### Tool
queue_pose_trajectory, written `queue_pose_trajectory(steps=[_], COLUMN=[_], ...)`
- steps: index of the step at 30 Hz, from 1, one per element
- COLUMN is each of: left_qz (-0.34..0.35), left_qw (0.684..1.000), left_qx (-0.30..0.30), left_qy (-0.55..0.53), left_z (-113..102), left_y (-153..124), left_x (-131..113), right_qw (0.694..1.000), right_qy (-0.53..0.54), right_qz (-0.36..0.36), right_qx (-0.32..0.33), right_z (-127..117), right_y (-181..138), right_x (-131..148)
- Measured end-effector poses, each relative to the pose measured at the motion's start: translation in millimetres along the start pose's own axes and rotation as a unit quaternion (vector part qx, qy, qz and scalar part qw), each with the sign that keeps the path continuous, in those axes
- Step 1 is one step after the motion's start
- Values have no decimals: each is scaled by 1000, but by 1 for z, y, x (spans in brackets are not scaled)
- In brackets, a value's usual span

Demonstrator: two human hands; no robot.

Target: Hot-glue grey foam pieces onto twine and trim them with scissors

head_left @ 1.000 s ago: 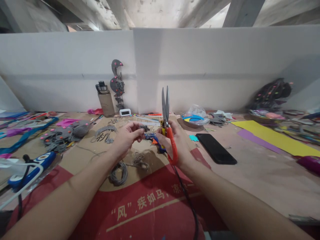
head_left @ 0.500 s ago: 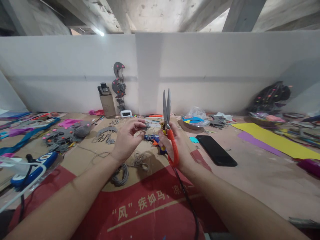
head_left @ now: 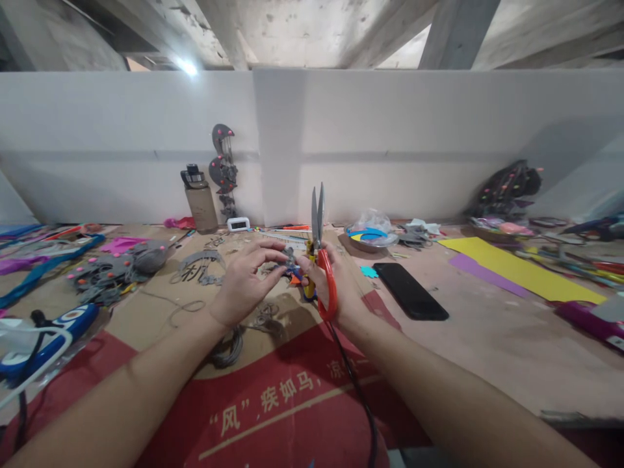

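Observation:
My right hand (head_left: 338,286) is closed around the red-handled scissors (head_left: 327,279), their blades pointing up and slightly apart. Between the thumb and fingers of my left hand (head_left: 248,278) is a small grey piece (head_left: 289,252), its far side near the right fingertips. A yellow and blue tool (head_left: 309,286) with a black cord sits beside the right fingers; whether they touch it is hidden. Under and beside my left wrist lie a coil of grey cord (head_left: 229,351) and a looser tangle of grey cord (head_left: 266,318).
Cardboard (head_left: 283,390) with red printing covers the near table. A phone (head_left: 410,291) and yellow sheet (head_left: 521,270) lie right. A bottle (head_left: 201,205), white clock (head_left: 238,225) and bowl (head_left: 373,244) stand behind. Left are pinned grey pieces (head_left: 114,270) and a blue power strip (head_left: 73,325).
My hands have come closer together, with the grey piece now near the right fingertips. The scissors have dropped slightly. The whole view has shifted, so most table objects appear further left.

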State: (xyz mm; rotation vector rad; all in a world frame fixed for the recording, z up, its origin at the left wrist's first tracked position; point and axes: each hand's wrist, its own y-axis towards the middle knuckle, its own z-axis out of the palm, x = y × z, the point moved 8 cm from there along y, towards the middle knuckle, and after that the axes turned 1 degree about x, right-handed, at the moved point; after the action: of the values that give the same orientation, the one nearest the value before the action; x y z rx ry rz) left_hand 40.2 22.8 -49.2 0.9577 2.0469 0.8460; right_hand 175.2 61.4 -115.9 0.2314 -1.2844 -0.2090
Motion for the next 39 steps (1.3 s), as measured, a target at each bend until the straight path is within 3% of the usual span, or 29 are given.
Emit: queue_pose_trajectory(steps=[6, 11, 16, 22, 31, 34, 39], left_qz=[-55, -190, -241, -242, -226, -220, -214], left_qw=[992, 934, 913, 902, 921, 932, 946], left_qx=[12, 73, 70, 6, -65, -52, 28], left_qy=[-115, -293, -322, -358, -312, -285, -240], left_z=[8, 30, 34, 23, 0, 2, 16], left_y=[-2, -9, -13, -11, -5, -6, -8], left_x=[9, 26, 36, 50, 57, 54, 44], right_qw=[999, 999, 999, 999, 996, 998, 1000], right_qy=[18, 12, 14, -12, -38, -22, -10], right_qz=[6, 15, 14, 29, 48, 35, 0], right_qx=[31, 39, 49, 35, 60, 53, 27], right_z=[3, 4, 9, 10, 13, 13, 9], right_y=[0, -2, -3, -4, -7, -9, -9], right_x=[-6, -8, -7, -3, -7, -5, 5])
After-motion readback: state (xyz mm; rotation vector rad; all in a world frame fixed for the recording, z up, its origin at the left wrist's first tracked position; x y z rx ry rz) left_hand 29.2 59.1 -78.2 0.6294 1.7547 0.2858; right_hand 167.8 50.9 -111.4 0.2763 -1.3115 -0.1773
